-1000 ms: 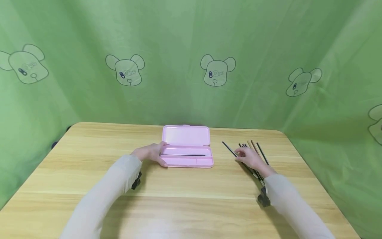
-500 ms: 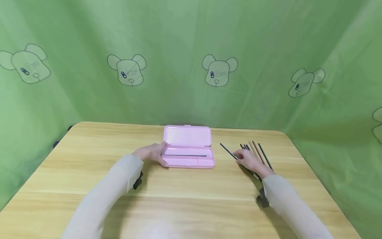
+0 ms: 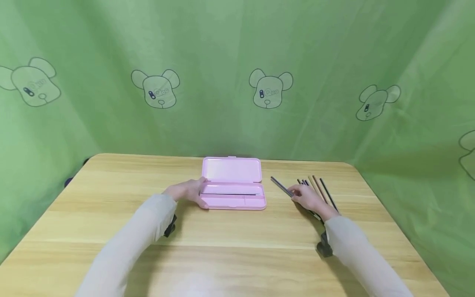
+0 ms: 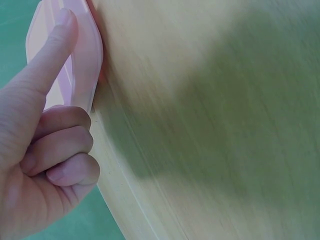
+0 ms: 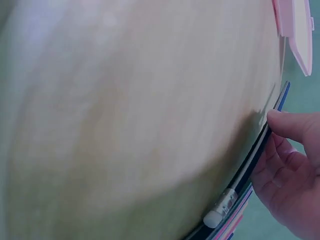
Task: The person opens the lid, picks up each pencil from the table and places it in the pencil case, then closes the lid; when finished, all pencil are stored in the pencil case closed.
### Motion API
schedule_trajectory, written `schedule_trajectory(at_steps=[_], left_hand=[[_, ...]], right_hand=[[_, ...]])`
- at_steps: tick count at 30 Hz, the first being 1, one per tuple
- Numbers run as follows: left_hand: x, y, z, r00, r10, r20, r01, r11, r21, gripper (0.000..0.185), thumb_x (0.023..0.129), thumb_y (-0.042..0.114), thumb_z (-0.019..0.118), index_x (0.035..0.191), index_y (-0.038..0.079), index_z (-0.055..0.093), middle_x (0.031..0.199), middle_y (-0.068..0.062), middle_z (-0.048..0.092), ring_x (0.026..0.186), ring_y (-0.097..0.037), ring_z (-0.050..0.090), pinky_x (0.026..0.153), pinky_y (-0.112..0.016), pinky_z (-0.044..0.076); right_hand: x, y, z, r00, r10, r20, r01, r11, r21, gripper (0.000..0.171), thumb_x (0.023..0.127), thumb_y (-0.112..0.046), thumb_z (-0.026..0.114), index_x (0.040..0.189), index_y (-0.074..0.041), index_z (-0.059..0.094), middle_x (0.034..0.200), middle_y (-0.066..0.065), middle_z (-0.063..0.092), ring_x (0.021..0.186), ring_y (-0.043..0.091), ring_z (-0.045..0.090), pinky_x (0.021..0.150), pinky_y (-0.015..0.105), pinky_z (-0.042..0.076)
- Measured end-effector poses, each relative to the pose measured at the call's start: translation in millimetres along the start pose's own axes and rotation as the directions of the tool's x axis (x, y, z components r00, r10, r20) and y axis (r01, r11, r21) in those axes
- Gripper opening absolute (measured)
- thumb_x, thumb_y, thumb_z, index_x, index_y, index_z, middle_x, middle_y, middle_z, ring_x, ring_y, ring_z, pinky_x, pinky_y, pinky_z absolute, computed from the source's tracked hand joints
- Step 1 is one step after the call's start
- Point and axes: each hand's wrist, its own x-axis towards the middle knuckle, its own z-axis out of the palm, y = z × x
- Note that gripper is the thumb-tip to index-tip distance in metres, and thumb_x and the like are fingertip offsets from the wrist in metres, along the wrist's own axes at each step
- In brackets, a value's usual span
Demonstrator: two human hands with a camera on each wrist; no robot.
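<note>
Both hands are on the wooden table (image 3: 237, 247), each at its own thing. Right hand (image 3: 308, 199) pinches one dark pencil (image 3: 281, 186) between thumb and fingertips; the wrist view shows the thumb on its shaft and an eraser end (image 5: 214, 217) at the near end. This pencil points away from the person and to the left, its far tip toward the pink pencil case (image 3: 233, 183). The case lies to the left of the right hand, with bare wood between them, and its long axis runs left to right, so the pencil stands oblique to the tray. Left hand (image 3: 187, 192) holds the left end of the case: the index finger (image 4: 47, 55) lies straight along the rim, the other fingers are curled beside it. The case is open, lid up behind, and one dark pencil lies in the tray already. More pencils (image 3: 320, 189) lie fanned just beside the right hand. Green cloth with bear drawings (image 3: 271, 87) hangs behind.
</note>
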Motion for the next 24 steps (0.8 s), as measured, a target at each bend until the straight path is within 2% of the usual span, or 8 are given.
schedule_trajectory(at_steps=[8,16,24], left_hand=[[-0.4,-0.1,1.2,1.000,-0.001,0.005,0.001,1.000,-0.004,0.108,0.073,0.036,0.078,0.147,-0.005,0.010,0.150,-0.026,0.026,0.139,-0.037,0.028,0.117,-0.044,0.023],[0.6,0.0,-0.7,1.000,-0.001,-0.006,0.001,1.000,-0.008,0.102,0.071,0.035,0.079,0.145,-0.003,0.018,0.144,-0.027,0.037,0.134,-0.037,0.036,0.115,-0.045,0.028],[2.2,-1.6,0.0,1.000,-0.010,-0.013,0.009,1.000,-0.022,0.097,0.070,0.033,0.080,0.141,0.000,0.025,0.137,-0.026,0.044,0.130,-0.037,0.042,0.113,-0.045,0.032]], right_hand=[[6.7,-14.0,-2.5,0.998,-0.043,-0.040,0.041,0.998,-0.042,0.030,0.086,0.002,0.055,0.115,0.007,0.061,0.085,0.015,0.064,0.081,0.025,0.058,0.076,0.045,0.051],[17.1,-32.5,1.6,0.996,-0.067,-0.051,0.064,0.997,-0.053,0.028,0.085,0.002,0.057,0.113,0.003,0.064,0.087,0.014,0.065,0.078,0.023,0.059,0.073,0.039,0.052],[33.0,-53.4,10.2,0.988,-0.145,-0.058,0.144,0.989,-0.028,0.027,0.082,0.004,0.059,0.108,0.002,0.067,0.080,0.012,0.065,0.074,0.020,0.057,0.069,0.034,0.051]])
